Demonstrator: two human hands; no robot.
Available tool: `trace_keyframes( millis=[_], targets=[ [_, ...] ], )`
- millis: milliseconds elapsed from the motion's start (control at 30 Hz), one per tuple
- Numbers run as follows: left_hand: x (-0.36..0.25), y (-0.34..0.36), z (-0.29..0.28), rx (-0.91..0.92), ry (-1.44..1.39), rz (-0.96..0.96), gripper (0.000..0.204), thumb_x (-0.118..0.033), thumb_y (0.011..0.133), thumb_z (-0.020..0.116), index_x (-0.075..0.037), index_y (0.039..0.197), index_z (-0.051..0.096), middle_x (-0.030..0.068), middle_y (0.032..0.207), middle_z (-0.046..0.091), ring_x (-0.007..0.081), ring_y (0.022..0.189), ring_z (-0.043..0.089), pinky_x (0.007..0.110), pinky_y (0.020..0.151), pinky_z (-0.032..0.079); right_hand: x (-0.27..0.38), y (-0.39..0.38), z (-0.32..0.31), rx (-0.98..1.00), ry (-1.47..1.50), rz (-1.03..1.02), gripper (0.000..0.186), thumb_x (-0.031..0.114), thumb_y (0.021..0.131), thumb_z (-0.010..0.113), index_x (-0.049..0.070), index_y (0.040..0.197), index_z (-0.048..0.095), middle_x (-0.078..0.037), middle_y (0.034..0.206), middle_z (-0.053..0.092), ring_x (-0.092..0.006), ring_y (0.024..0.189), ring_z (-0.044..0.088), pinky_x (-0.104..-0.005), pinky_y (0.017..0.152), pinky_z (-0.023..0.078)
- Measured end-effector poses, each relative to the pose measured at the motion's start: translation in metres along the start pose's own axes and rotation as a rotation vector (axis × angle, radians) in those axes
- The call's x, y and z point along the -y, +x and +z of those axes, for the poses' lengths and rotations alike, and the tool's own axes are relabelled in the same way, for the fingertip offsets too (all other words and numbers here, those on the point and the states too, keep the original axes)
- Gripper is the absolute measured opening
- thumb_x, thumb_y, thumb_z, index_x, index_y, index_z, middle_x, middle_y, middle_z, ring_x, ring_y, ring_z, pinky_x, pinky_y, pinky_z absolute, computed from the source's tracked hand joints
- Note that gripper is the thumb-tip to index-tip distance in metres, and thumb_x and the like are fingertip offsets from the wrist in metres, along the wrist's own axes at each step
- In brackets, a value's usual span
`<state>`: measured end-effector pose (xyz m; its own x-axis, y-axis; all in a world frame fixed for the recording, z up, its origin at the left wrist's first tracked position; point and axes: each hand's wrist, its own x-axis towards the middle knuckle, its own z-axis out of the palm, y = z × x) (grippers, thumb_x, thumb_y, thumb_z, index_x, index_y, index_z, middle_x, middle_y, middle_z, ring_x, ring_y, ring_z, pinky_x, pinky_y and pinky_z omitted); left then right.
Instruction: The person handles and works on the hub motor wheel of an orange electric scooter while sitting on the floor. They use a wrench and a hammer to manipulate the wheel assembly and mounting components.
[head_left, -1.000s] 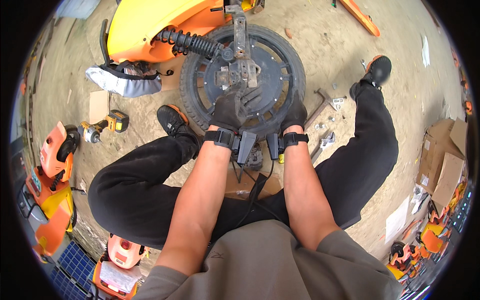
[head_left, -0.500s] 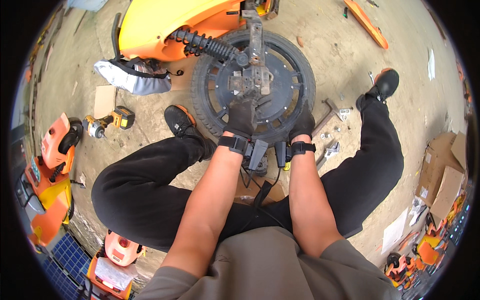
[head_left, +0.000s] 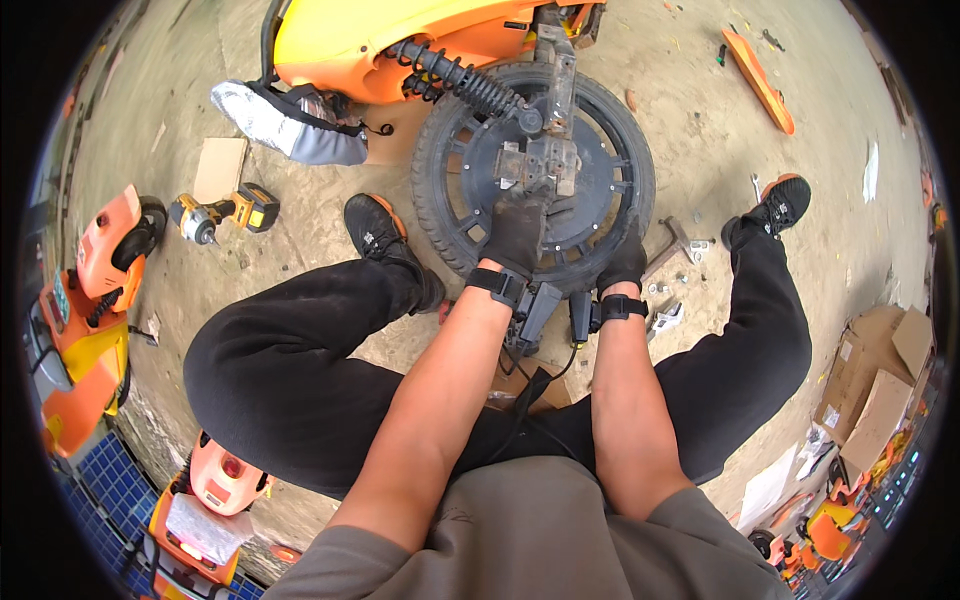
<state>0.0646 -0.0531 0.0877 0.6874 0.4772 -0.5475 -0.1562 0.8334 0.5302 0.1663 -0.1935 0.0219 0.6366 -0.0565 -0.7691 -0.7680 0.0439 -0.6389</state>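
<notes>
Low in the frame, the person's grey shirt and black trousers fill the centre, both bare forearms running up to gloved hands. The left hand point(head_left: 517, 232) lies flat on the hub of the black wheel point(head_left: 470, 150) at upper centre, fingers spread over the metal bracket point(head_left: 540, 160), pressing rather than closed round anything. The right hand point(head_left: 624, 265) curls over the wheel's lower right rim; whether its grip fully closes on the tyre cannot be told, the fingers being hidden behind the edge. Between the wrists dark wrist-mounted devices and a cable blur together. At the lower right edge, brown cardboard boxes point(head_left: 880, 385) stand open, flaps bent by the lens, with white sheets beside them. A flat cardboard square point(head_left: 220, 168) lies at upper left near a yellow drill point(head_left: 225, 213). At top, the orange scooter body point(head_left: 350, 40) is cut off by the frame.
</notes>
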Motion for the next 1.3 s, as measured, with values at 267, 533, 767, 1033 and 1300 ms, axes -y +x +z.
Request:
trace_keyframes(
  millis=[267, 533, 767, 1033, 1300],
  targets=[
    [0.002, 0.003, -0.004, 0.005, 0.0, -0.006, 0.03, -0.006, 0.094, 0.046, 0.005, 0.122, 0.044, 0.0218, 0.113, 0.059, 0.0295, 0.103, 0.062, 0.037, 0.088, 0.053, -0.007, 0.011, -0.01, 0.063, 0.01, -0.024, 0.059, 0.05, 0.086, 0.057, -0.005, 0.107, 0.059, -0.015, 0.087, 0.064, -0.0269, 0.072, 0.062, -0.0383, 0.065, 0.051],
    [0.004, 0.001, -0.007, 0.053, 0.056, 0.048, 0.027, -0.006, 0.094, 0.048, 0.004, 0.119, 0.048, 0.0214, 0.113, 0.059, 0.0256, 0.1, 0.063, 0.035, 0.086, 0.053, -0.003, 0.002, -0.007, 0.109, -0.016, -0.033, 0.036, 0.043, 0.091, 0.051, 0.009, 0.1, 0.06, -0.005, 0.075, 0.056, -0.021, 0.069, 0.055, -0.0339, 0.061, 0.046],
    [-0.005, -0.006, 0.007, 0.01, -0.042, -0.012, 0.032, -0.009, 0.095, 0.046, 0.004, 0.124, 0.045, 0.0213, 0.112, 0.059, 0.0303, 0.102, 0.062, 0.04, 0.086, 0.054, 0.012, -0.028, 0.01, 0.078, 0.127, 0.055, 0.037, 0.044, 0.092, 0.051, 0.009, 0.099, 0.061, -0.005, 0.075, 0.057, -0.0194, 0.068, 0.054, -0.0325, 0.061, 0.046],
    [-0.021, -0.004, 0.0, 0.183, -0.176, -0.164, 0.063, -0.048, 0.094, 0.043, 0.002, 0.132, 0.037, 0.0241, 0.128, 0.048, 0.0376, 0.112, 0.054, 0.045, 0.094, 0.047, 0.003, -0.01, 0.005, 0.08, 0.079, -0.042, 0.059, 0.044, 0.086, 0.06, -0.008, 0.112, 0.058, -0.012, 0.095, 0.065, -0.0223, 0.08, 0.061, -0.0346, 0.067, 0.051],
    [-0.016, 0.001, -0.007, 0.167, -0.174, -0.141, 0.071, -0.056, 0.094, 0.033, 0.001, 0.135, 0.034, 0.0247, 0.13, 0.046, 0.041, 0.116, 0.05, 0.05, 0.097, 0.044, -0.001, -0.001, 0.002, -0.021, 0.102, 0.03, 0.041, 0.048, 0.089, 0.055, 0.007, 0.088, 0.063, -0.004, 0.069, 0.057, -0.0181, 0.063, 0.054, -0.0316, 0.057, 0.046]
  ],
)
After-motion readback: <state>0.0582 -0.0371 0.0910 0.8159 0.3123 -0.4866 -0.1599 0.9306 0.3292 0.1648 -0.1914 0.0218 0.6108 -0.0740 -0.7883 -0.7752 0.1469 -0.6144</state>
